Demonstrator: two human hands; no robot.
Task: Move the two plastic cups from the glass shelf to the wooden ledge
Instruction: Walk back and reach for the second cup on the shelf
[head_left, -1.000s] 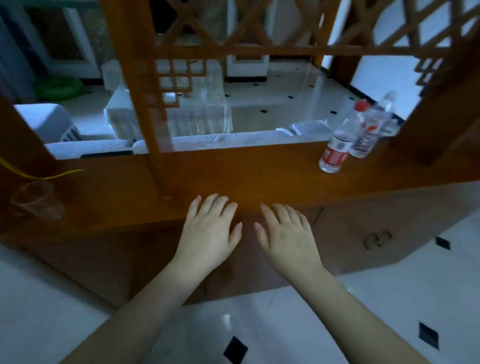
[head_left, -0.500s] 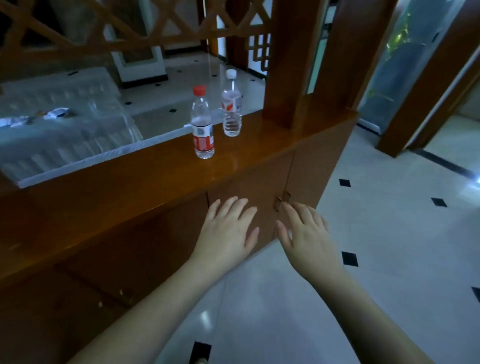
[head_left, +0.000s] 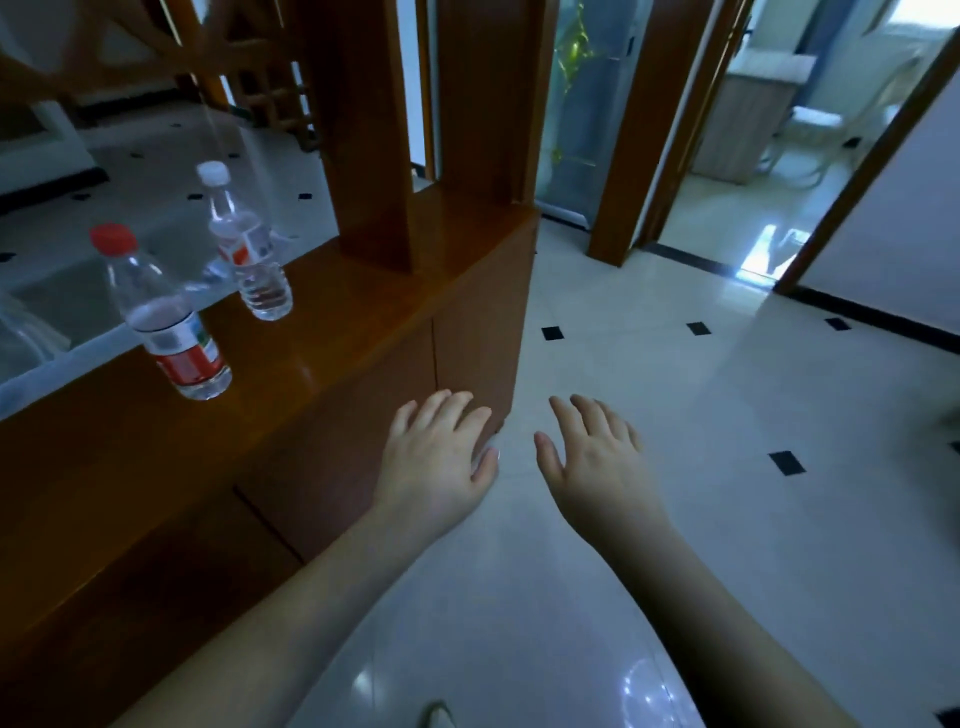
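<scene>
The wooden ledge (head_left: 322, 332) runs along the left on top of a brown cabinet. No plastic cup and no glass shelf appears in the view. My left hand (head_left: 439, 462) is held out flat, palm down, in front of the cabinet's right corner. My right hand (head_left: 597, 457) is beside it over the white floor, also flat with fingers apart. Both hands hold nothing.
Two water bottles stand on the ledge: one with a red cap (head_left: 161, 317), one with a white cap (head_left: 244, 244). Wooden posts (head_left: 363, 130) rise from the ledge's right end. White tiled floor (head_left: 727, 415) with black diamonds stretches right toward a doorway (head_left: 769, 156).
The view has swung to the right along the ledge. A clear cup seen at the ledge's left end one second ago is out of sight. Both hands stay flat and empty.
</scene>
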